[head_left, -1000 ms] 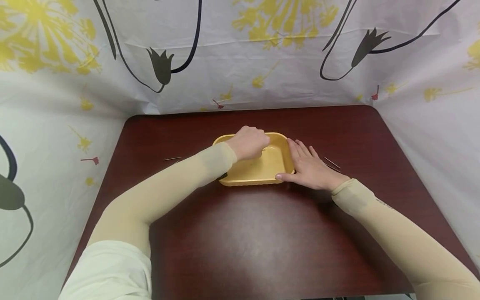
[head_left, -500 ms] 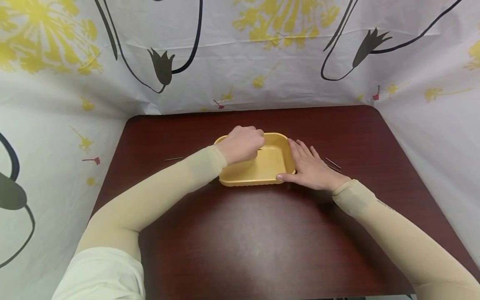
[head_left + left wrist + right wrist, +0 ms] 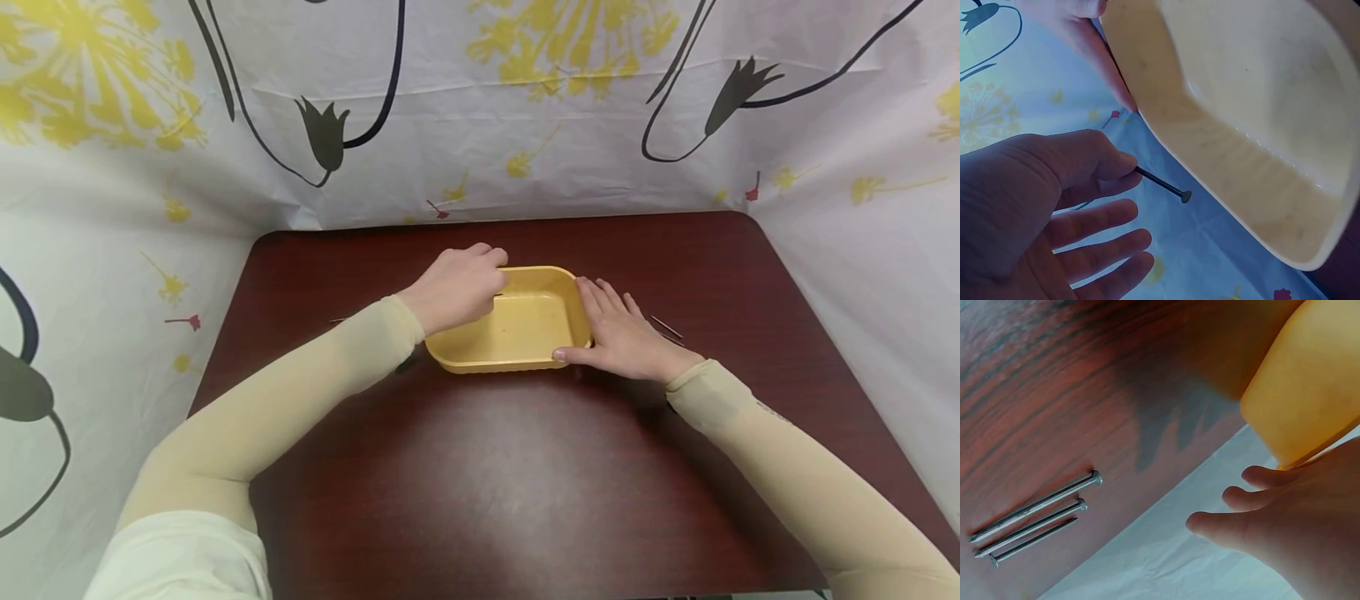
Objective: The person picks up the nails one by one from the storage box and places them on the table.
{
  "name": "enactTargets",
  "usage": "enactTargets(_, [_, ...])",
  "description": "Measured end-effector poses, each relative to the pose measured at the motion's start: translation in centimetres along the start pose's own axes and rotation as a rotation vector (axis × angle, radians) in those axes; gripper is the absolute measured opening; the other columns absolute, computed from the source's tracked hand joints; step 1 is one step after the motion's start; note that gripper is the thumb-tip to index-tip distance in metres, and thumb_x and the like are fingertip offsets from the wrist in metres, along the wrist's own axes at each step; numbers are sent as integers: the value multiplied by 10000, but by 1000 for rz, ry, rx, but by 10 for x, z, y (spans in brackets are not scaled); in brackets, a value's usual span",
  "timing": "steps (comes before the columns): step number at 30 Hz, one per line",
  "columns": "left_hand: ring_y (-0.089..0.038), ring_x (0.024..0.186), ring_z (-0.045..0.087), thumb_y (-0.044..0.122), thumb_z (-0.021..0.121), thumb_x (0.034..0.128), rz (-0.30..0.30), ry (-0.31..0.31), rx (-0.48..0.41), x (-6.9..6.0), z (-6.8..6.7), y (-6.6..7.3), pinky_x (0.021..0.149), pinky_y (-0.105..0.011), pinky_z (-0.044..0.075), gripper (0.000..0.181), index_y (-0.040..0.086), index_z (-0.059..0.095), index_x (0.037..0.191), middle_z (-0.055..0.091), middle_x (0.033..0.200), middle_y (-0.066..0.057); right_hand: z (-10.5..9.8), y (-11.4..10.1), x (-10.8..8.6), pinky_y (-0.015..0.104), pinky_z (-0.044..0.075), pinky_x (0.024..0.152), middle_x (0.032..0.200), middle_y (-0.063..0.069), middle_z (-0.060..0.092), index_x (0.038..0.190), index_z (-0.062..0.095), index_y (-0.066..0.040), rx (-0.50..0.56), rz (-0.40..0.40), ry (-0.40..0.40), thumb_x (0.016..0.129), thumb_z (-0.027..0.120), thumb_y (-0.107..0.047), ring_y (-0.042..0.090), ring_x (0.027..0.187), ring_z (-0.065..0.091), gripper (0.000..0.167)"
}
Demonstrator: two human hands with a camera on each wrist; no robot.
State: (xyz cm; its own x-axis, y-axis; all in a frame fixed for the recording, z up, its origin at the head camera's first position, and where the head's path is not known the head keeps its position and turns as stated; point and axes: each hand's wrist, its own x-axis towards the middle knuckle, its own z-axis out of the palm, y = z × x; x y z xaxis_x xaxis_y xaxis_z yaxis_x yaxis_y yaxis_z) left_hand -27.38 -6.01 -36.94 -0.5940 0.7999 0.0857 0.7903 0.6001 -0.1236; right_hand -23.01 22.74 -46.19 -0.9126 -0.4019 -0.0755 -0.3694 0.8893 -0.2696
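Note:
A yellow plastic tub (image 3: 528, 329) stands on the table, its inside facing up. Above its left end, my left hand (image 3: 459, 287) pinches a nail (image 3: 1163, 184) between thumb and index finger, head end sticking out. In the left wrist view the other fingers are loosely extended, and the nail is beside the tub's rim, apart from it. My right hand (image 3: 626, 337) rests against the tub's right side with straight fingers, the thumb at the front rim. Within the tub I see only the bare floor and walls; its far left corner is hidden by my left hand.
Three loose nails (image 3: 1035, 508) lie side by side on the table to the right of the tub. Left of the tub, part of another thin nail-like piece (image 3: 339, 319) shows beyond my forearm. A patterned white cloth (image 3: 480, 125) hangs around the dark red table (image 3: 495, 483).
My left hand has moved leftward over the tub, from its middle to its left end, still holding the nail. The right hand and the tub have stayed nearly the same.

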Motion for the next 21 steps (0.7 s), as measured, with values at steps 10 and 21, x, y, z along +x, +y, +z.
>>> enactTargets(10, [-274, 1103, 544, 15, 586, 855, -31, 40, 2, -29, -8, -9, 613, -375, 530, 213, 128, 767, 851, 610, 1221, -91, -2, -3, -2, 684, 109, 1133, 1671, 161, 73, 1616, -1, -69, -7, 7, 1, 770, 490, -890, 399, 1518, 63, 1276])
enactTargets(21, [-333, 1185, 540, 56, 648, 848, -107, 81, -29, -68, -9, -33, 655, -443, 561, 132, 83, 770, 890, 581, 1324, -154, -1, 0, -4, 678, 120, 1134, 1676, 144, 53, 1615, 27, -54, -25, -18, 38, 783, 502, -873, 383, 1521, 66, 1260])
